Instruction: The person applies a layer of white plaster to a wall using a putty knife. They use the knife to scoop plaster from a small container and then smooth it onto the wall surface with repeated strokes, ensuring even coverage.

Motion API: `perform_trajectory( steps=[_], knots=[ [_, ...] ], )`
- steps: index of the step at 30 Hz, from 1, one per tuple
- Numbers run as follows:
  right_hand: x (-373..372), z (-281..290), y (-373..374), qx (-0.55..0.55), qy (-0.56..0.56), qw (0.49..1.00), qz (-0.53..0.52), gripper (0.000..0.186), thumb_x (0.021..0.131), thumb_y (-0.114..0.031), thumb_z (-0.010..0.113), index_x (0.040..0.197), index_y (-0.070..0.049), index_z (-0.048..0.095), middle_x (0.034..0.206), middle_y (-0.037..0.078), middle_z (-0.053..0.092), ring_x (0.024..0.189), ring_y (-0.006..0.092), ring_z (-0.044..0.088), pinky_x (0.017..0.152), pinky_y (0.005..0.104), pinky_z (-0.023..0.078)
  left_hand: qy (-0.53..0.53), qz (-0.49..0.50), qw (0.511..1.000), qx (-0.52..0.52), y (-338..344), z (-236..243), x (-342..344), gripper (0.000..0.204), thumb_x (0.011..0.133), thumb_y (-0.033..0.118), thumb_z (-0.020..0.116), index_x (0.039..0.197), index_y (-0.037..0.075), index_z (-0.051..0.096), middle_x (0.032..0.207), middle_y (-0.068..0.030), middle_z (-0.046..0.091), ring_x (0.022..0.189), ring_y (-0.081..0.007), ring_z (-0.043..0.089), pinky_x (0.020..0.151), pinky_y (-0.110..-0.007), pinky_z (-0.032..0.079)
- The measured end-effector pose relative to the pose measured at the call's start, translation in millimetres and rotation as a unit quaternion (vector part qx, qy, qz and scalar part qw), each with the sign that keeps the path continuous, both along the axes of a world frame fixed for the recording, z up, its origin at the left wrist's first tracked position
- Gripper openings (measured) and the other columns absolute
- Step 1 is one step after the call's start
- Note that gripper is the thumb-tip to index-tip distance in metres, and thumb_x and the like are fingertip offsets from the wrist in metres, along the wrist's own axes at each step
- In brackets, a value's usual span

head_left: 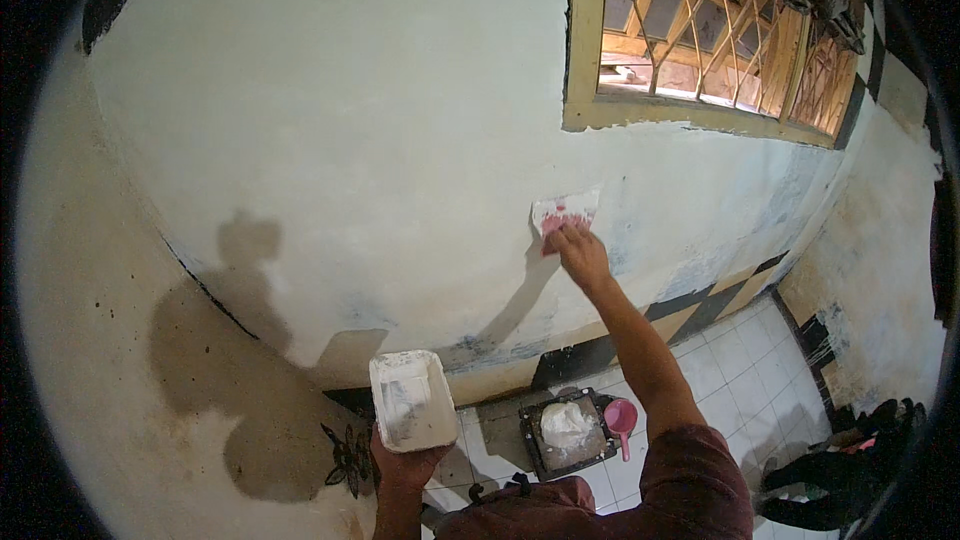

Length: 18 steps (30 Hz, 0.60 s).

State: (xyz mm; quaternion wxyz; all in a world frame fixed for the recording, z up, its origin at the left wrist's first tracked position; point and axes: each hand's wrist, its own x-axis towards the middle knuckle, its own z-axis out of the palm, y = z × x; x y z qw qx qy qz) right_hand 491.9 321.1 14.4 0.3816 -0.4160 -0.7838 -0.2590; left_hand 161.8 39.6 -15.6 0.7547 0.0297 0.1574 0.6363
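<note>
My right hand (pixel 580 252) grips a pink putty scraper (pixel 562 219) whose wide blade is smeared with white paste. The blade lies against the pale wall (pixel 380 140), a little below the window. Down at the lower middle, my left hand (pixel 408 465) holds up a white rectangular plastic tub (pixel 413 402) from beneath. White paste coats its inner sides, with a greyish patch on the bottom. The fingers under the tub are mostly hidden.
A dark square tray (pixel 540 460) with a heap of white paste (pixel 568 425) rests on the tiled floor (pixel 735 365). Beside it is a pink dipper (pixel 620 416). A barred window (pixel 585 110) is upper right; dark cloth items (pixel 835 470) lie lower right.
</note>
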Motion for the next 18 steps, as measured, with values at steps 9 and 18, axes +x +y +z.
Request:
perform_trajectory(
  steps=[9,18],
  knots=[
    [16.6,32.9,-39.4,0.056,0.305,0.949,-0.052,0.016,0.075,-0.004,0.061,0.069,-0.005,0.046,0.064,0.013,0.048,0.055,0.0316,0.049,0.053,0.0391,0.042,-0.076,-0.005,0.997,0.003,1.3,-13.9,16.2,0.059,0.092,0.05,0.033,0.136,0.012,0.043,0.128,-0.0162,0.052,0.111,-0.0393,0.057,0.083,-0.061,0.051],
    [-34.9,57.0,23.1,-0.04,0.327,0.944,0.009,0.03,0.074,-0.011,0.063,0.103,-0.007,0.066,0.083,0.015,0.069,0.071,0.0329,0.066,0.062,0.0406,0.052,-0.076,0.002,0.997,0.011,2.1,-6.4,36.5,0.055,0.09,0.041,0.042,0.137,0.012,0.041,0.13,-0.015,0.051,0.112,-0.0385,0.056,0.084,-0.06,0.05]
  ],
)
